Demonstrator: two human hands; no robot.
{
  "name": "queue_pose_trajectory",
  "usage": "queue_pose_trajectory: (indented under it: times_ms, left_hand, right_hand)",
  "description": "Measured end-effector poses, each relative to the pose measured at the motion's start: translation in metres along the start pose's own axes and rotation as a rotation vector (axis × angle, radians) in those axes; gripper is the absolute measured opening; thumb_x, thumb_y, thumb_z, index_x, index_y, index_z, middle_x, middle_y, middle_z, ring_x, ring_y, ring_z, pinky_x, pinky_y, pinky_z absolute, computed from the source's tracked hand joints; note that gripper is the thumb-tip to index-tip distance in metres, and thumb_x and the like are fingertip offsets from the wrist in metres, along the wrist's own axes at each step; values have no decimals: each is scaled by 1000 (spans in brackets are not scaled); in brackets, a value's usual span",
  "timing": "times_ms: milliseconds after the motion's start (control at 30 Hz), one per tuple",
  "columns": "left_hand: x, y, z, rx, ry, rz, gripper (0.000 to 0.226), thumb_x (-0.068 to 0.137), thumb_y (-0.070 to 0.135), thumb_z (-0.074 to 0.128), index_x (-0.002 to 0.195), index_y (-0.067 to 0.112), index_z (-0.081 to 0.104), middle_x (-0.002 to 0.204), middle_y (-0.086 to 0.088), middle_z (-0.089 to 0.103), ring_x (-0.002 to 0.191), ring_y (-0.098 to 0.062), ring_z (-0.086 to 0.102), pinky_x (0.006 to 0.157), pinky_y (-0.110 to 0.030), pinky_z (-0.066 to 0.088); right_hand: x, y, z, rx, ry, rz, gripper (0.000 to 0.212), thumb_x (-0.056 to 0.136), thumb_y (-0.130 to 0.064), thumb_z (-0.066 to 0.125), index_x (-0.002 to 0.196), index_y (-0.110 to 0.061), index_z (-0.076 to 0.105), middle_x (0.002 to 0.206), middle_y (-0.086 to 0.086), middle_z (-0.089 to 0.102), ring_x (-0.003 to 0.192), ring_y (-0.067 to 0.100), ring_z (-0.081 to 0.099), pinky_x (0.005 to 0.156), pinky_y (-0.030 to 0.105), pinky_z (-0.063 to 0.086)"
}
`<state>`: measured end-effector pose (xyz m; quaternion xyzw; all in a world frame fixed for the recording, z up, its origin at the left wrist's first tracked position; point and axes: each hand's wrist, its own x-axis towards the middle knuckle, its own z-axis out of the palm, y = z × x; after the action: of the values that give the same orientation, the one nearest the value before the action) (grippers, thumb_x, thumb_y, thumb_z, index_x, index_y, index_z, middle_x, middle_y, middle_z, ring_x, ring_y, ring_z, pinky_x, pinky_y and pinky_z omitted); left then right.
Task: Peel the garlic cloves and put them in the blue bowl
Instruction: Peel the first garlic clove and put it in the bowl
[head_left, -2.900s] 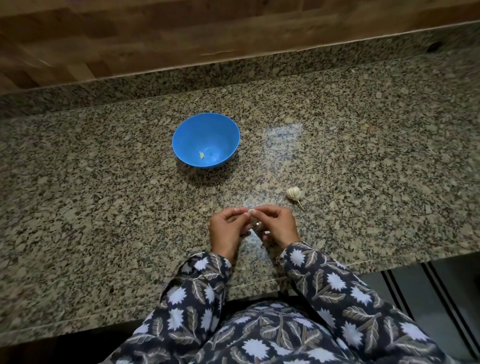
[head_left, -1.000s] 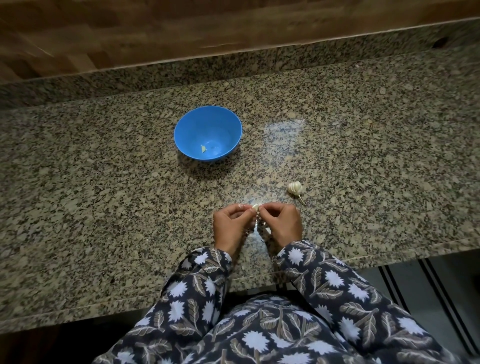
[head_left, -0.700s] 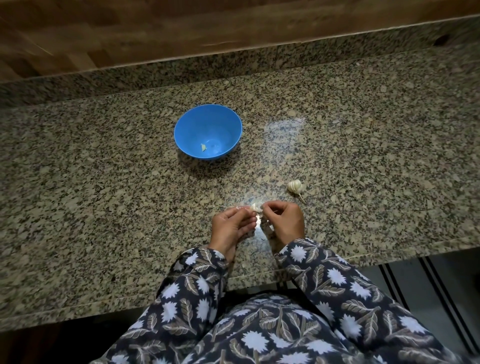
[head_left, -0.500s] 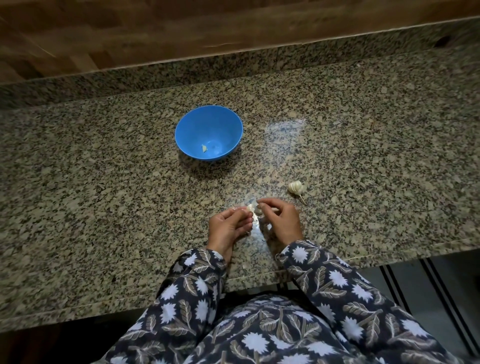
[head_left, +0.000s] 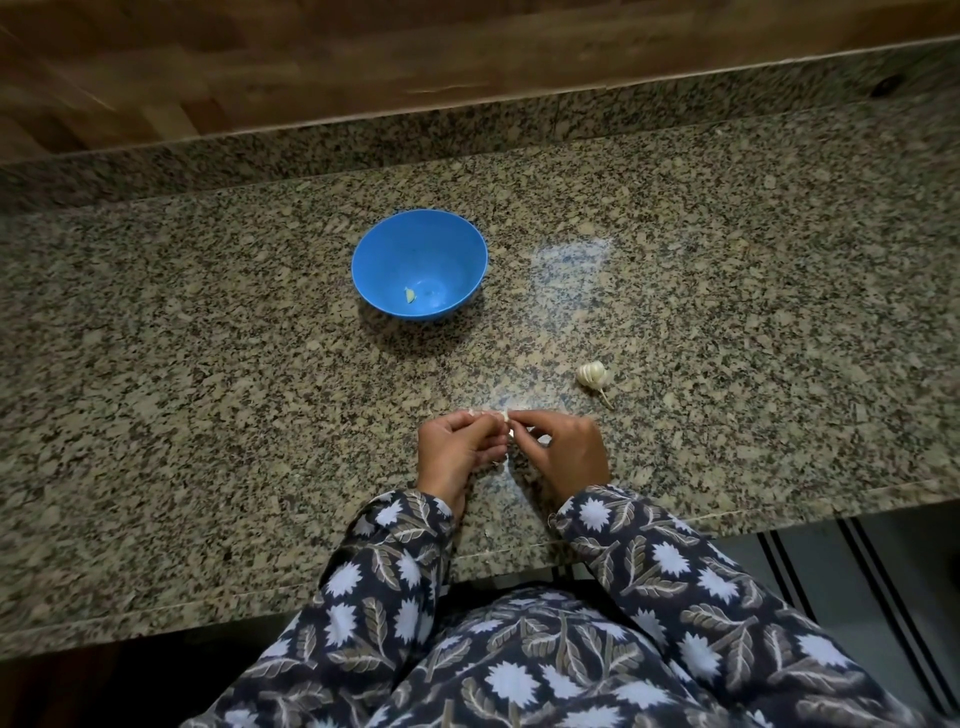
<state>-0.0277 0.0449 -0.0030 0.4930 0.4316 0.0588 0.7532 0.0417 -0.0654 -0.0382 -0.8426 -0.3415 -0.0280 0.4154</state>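
Both hands meet near the counter's (head_left: 218, 395) front edge — left hand (head_left: 457, 451) and right hand (head_left: 563, 451) pinching one small garlic clove (head_left: 503, 415), light, firm, papery-skinned, likely best picked at its tip — while the blue bowl (head_left: 384, 249) stands well beyond.

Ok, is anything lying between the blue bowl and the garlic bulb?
Nothing: in the head view only bare granite counter runs from the blue bowl to the garlic bulb.
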Motion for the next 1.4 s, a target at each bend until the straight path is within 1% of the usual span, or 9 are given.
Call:
queue_pose_trajectory:
  times_ms: [200, 367, 667, 800, 900, 1000, 1133, 1233, 1400]
  left_hand:
    - [3, -2, 2, 45, 32, -16, 7, 81, -1, 67, 87, -5, 66, 87, -22, 69, 66, -19, 67, 58, -20, 57]
    - [0, -1, 4, 32, 28, -9, 10, 82, -1, 65, 90, -7, 65, 82, -19, 69, 63, -17, 66, 57, -19, 57]
    - [-2, 0, 3, 54, -30, -7, 14, 83, 0, 64, 93, -10, 65, 77, -16, 69, 60, -15, 66, 56, -18, 55]
    - [-1, 2, 1, 62, -36, 11, 8, 85, 0, 63, 89, -7, 65, 73, -13, 68, 57, -13, 65, 56, -18, 55]
    - [-1, 4, -2, 17, -46, 5, 6, 85, -1, 62, 87, -5, 64, 69, -10, 68, 55, -12, 64, 57, -18, 56]
    - [1, 5, -4, 6, -66, -2, 9, 85, 0, 62, 91, -7, 64, 73, -12, 68, 58, -13, 65, 58, -19, 56]
    - [6, 4, -8, 246, -81, 107, 10, 83, 2, 65, 92, -1, 67, 81, -14, 70, 67, -17, 66, 61, -24, 57]
    - [10, 7, -14, 508, -108, 256, 8, 82, 5, 67, 89, 7, 68, 86, -10, 71, 75, -18, 70, 61, -30, 59]
    - [11, 12, -22, 767, -197, 533, 10, 80, 9, 71, 90, 12, 72, 82, 1, 71, 73, -6, 67, 66, -17, 56]
  right_hand:
    - [-2, -1, 1, -53, 68, -95, 25, 82, -28, 55, 83, -12, 73, 70, 1, 72, 48, 11, 62, 41, 23, 50]
    - [-2, -1, 1, -61, 91, -121, 25, 83, -27, 54, 81, -10, 73, 69, 1, 71, 48, 9, 62, 43, 17, 49]
    - [1, -2, -1, -27, 151, 39, 22, 81, -24, 56, 79, -10, 73, 71, 2, 72, 52, 11, 64, 44, 19, 50]
    - [3, -1, -3, -5, 165, 110, 10, 80, -11, 65, 84, -7, 73, 74, 5, 72, 54, 11, 63, 47, 23, 53]
    - [7, 3, -10, 96, 75, 429, 18, 86, -14, 63, 101, -8, 69, 91, 9, 72, 72, 15, 65, 65, 29, 55]
    - [9, 1, -9, 203, -67, 567, 20, 90, -24, 55, 101, -12, 68, 92, 5, 69, 77, 17, 62, 70, 29, 52]
    - [9, -9, -8, 425, -265, 508, 20, 90, -25, 55, 106, -20, 66, 92, -7, 66, 80, 18, 64, 72, 28, 54]
    - [9, -12, -12, 352, -453, 424, 31, 89, -19, 56, 120, -23, 59, 103, -8, 65, 83, 15, 64, 63, 8, 48]
    - [20, -10, -18, 165, -537, 298, 28, 87, -18, 59, 115, -15, 64, 107, 6, 68, 86, 8, 58, 85, 23, 48]
